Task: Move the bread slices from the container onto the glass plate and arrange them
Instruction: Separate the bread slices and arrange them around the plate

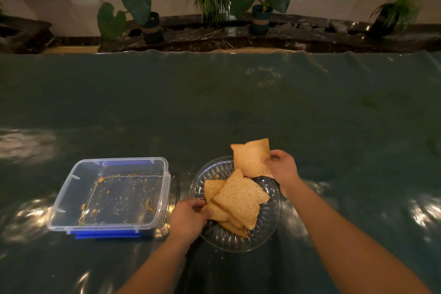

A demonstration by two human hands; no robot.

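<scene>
1. Bread slices (239, 200): overlapping pile on the glass plate (269, 224); one raised slice (250, 159) above its far rim.
2. Right hand (281, 167): grip pinching the raised slice's right edge.
3. Left hand (188, 218): grip closed on the pile's left edge.
4. Container (112, 196): left of the plate on the green worktop (214, 107), holding only crumbs.

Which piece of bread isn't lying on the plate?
The tan bread slice held up by the right hand at the glass plate's far edge; the others lie piled.
</scene>
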